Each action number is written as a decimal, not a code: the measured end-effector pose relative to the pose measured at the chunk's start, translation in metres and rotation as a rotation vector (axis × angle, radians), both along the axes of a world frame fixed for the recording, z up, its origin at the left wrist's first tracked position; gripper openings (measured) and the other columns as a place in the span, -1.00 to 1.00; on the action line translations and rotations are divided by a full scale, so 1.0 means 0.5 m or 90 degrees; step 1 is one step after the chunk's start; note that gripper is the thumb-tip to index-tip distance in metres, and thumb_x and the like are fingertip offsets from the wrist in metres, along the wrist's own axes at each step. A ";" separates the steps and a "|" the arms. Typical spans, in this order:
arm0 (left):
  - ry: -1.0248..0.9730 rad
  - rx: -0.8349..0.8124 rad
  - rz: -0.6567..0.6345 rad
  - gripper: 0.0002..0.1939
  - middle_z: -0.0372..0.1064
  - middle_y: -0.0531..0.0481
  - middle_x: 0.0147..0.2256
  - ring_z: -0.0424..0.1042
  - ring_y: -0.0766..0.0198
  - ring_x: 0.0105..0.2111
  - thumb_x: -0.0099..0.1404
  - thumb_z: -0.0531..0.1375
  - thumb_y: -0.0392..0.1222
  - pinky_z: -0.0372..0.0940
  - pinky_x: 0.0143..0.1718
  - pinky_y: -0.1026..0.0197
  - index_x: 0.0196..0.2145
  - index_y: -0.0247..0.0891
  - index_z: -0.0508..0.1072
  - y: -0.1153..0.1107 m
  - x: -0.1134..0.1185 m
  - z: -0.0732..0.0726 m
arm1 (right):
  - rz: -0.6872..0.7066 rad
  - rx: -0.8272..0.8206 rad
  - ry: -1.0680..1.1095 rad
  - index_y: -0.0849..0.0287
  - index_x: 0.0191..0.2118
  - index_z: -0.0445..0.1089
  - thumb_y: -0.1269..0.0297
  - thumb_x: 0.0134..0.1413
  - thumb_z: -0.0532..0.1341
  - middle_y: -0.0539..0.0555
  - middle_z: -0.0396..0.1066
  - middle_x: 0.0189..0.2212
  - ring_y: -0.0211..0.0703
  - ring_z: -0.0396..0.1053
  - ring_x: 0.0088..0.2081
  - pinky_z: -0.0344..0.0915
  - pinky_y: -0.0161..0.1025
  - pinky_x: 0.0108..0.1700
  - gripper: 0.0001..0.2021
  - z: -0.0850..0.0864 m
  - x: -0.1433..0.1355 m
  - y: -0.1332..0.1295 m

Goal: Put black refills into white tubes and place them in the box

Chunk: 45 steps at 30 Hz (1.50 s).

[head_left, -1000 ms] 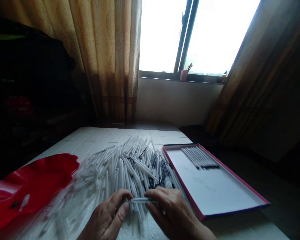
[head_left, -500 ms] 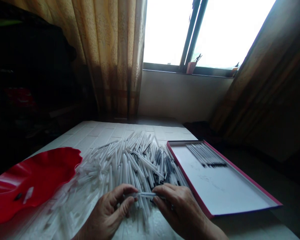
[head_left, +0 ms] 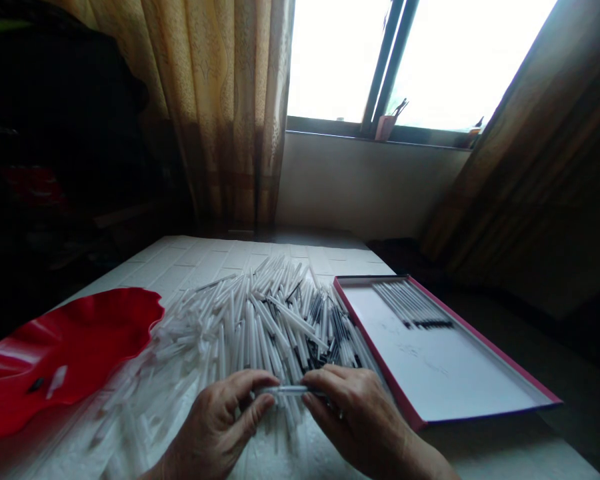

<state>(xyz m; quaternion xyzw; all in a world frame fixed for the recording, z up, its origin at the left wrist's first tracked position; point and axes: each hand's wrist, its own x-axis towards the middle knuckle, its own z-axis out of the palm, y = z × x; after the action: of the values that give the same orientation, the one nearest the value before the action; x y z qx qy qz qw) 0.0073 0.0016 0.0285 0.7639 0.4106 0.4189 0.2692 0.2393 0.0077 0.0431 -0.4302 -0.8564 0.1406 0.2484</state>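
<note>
Between fingertips and thumbs, my left hand (head_left: 225,420) and my right hand (head_left: 357,413) pinch opposite ends of one slim clear pen piece (head_left: 290,390), held level at the front of the table. Whether it is one part or two joined parts cannot be made out. Behind and beneath the hands spreads a large heap of clear and white pen tubes (head_left: 225,320), some with black ends. To the right lies a shallow box (head_left: 415,373) with a pink-red rim, and a row of pens with dark ends (head_left: 415,303) rests in its far part.
A red wavy-edged dish (head_left: 95,330) holding two small bits stands at the left. The white brick-patterned table (head_left: 180,257) reaches back toward curtains (head_left: 220,113) and a window. A pink cup (head_left: 385,127) with dark sticks is on the sill.
The hands have drawn slightly nearer the box's side and remain closed on the pen piece, which looks more level. The view has shifted a little, with the table and box slightly higher.
</note>
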 end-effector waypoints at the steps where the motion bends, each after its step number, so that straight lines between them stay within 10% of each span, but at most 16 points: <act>1: 0.008 0.010 -0.007 -0.86 0.60 0.15 -0.35 0.57 0.35 -0.39 0.39 0.18 -0.21 0.40 -0.29 0.46 -0.17 -0.08 0.55 -0.001 -0.001 -0.003 | 0.005 0.001 0.001 0.11 -0.18 0.49 0.29 0.29 0.14 0.04 0.54 -0.40 -0.12 0.50 -0.39 0.18 -0.25 -0.37 -0.83 0.001 -0.001 -0.001; 10: 0.057 -0.030 -0.025 -0.84 0.48 0.16 -0.50 0.40 0.39 -0.60 0.41 0.15 -0.14 0.28 -0.55 0.45 -0.16 -0.13 0.53 -0.001 -0.001 0.002 | 0.047 0.010 -0.001 0.15 -0.23 0.41 0.38 0.27 0.15 0.02 0.49 -0.41 -0.19 0.45 -0.42 0.17 -0.29 -0.39 -0.90 -0.002 0.004 -0.003; 45: 0.238 -0.123 -0.106 -0.63 0.31 0.11 -0.58 0.38 0.32 -0.57 0.45 -0.04 -0.08 0.15 -0.52 0.37 -0.51 -0.18 0.26 -0.006 -0.012 0.017 | 0.077 0.045 -0.069 0.14 -0.38 0.42 0.38 0.27 0.12 -0.02 0.43 -0.52 -0.25 0.37 -0.55 0.01 -0.27 -0.50 -0.80 -0.013 -0.017 -0.005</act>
<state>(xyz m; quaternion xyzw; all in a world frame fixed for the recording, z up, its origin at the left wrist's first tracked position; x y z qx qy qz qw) 0.0011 -0.0016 0.0373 0.8302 0.4268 0.2050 0.2942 0.2310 0.0050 0.0366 -0.3756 -0.8975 0.1014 0.2075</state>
